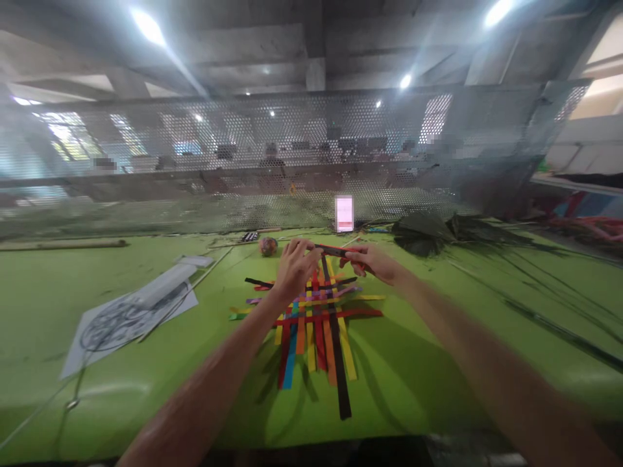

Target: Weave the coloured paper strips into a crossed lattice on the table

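Note:
A mat of loosely woven coloured strips (318, 324) lies flat on the green table, in red, blue, orange, yellow, purple and black. Above its far edge, both hands have hold of a narrow dark strip with red edges (333, 251), stretched roughly level between them. My left hand (298, 264) is closed at its left end, fingers bent over it. At the right end, my right hand (372, 263) grips it between thumb and fingers. One long black strip (338, 350) runs down the mat towards me. What the held piece is made of cannot be made out.
A patterned ball (267, 246) sits just beyond the mat. Papers with a dark drawing (131, 318) and a thin stick are at left. Dried fan-shaped leaves (423, 232) with long stems spread at right. Behind stand a lit phone-like screen (344, 214) and a perforated metal panel (233, 136).

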The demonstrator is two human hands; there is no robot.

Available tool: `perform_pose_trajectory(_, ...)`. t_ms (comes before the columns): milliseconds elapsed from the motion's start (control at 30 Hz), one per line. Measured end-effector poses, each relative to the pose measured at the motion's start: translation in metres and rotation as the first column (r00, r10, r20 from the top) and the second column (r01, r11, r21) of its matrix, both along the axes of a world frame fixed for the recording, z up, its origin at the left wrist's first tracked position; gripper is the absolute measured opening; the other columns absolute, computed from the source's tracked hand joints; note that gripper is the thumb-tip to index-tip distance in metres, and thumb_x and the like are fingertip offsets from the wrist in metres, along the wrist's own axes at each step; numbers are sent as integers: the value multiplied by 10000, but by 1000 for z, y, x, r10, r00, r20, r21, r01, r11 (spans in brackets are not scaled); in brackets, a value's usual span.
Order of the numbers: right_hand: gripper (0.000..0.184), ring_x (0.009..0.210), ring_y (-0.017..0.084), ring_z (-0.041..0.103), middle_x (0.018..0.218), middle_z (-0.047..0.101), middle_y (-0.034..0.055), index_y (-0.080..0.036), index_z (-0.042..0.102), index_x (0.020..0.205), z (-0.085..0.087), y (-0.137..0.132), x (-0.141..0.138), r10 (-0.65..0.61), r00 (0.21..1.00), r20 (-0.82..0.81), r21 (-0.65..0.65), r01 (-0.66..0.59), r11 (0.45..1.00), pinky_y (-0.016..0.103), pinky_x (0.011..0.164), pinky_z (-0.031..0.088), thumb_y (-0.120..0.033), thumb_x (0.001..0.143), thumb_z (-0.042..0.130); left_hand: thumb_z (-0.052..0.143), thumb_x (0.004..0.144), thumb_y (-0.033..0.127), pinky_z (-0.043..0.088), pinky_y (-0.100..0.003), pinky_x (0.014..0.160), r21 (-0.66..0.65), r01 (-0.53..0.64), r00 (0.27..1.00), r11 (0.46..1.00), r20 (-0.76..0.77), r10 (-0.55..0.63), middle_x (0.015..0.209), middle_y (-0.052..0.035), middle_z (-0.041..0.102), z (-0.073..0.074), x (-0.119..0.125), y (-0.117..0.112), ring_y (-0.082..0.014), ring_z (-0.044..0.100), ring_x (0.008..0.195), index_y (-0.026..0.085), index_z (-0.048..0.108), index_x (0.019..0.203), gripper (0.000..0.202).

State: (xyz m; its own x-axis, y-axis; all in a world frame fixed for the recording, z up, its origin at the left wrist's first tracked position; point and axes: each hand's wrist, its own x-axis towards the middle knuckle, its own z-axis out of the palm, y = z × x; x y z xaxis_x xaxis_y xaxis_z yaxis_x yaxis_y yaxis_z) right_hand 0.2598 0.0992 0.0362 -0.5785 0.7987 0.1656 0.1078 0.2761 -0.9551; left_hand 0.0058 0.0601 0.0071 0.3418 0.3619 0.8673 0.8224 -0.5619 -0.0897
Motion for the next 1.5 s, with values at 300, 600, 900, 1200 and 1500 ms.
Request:
perform_pose_trajectory(300, 274, 518, 95, 456, 845, 761, 78, -177, 810, 940, -1, -2, -3, -12, 999, 35, 54, 10, 998, 286, 521, 371, -439, 900, 739, 592, 1048, 210, 523, -346, 832, 7, 120, 993, 993, 0, -120, 966, -78, 675, 2, -4, 3, -236, 588, 944, 191, 730, 1008, 145)
perform_pose_trajectory(600, 286, 499, 109, 450, 615, 627, 20, -172, 798, 905, 4, -6, -3, -36, 998, 60, 108, 29, 994, 301, 541, 344, -442, 927, 705, 569, 1058, 247, 547, -347, 890, -82, 134, 990, 988, 57, -129, 1089, -98, 669, -1, -4, 2, -233, 617, 1037, 211, 737, 1141, 191)
perform_pose_trajectory(900, 335, 499, 113, 473, 587, 620, 0, -180, 805, 891, 4, -5, -4, -24, 994, 106, 140, 9, 990, 275, 541, 389, -504, 921, 724, 568, 1057, 265, 545, -325, 855, -101, 102, 994, 990, 50, -98, 1054, -86, 684, -2, -7, 1, -222, 637, 1000, 229, 780, 999, 223)
perform_pose_trajectory(1200, 287, 509, 96, 495, 876, 780, 70, -164, 803, 993, -3, -1, -3, -74, 996, 51, 145, 66, 987, 268, 528, 405, -419, 907, 701, 437, 1103, 267, 526, -308, 851, -136, 130, 985, 982, 132, -112, 981, -77, 655, -4, -6, 4, -206, 632, 930, 198, 650, 987, 252)
perform_pose_trajectory(1500, 239, 533, 102, 504, 912, 784, 77, -181, 795, 947, 2, -6, -4, -49, 999, 12, 112, 47, 993, 276, 533, 406, -399, 907, 704, 515, 1082, 320, 533, -312, 884, -172, 128, 988, 977, 106, -110, 1026, -75, 681, -3, -7, 2, -213, 667, 978, 210, 684, 1075, 202)
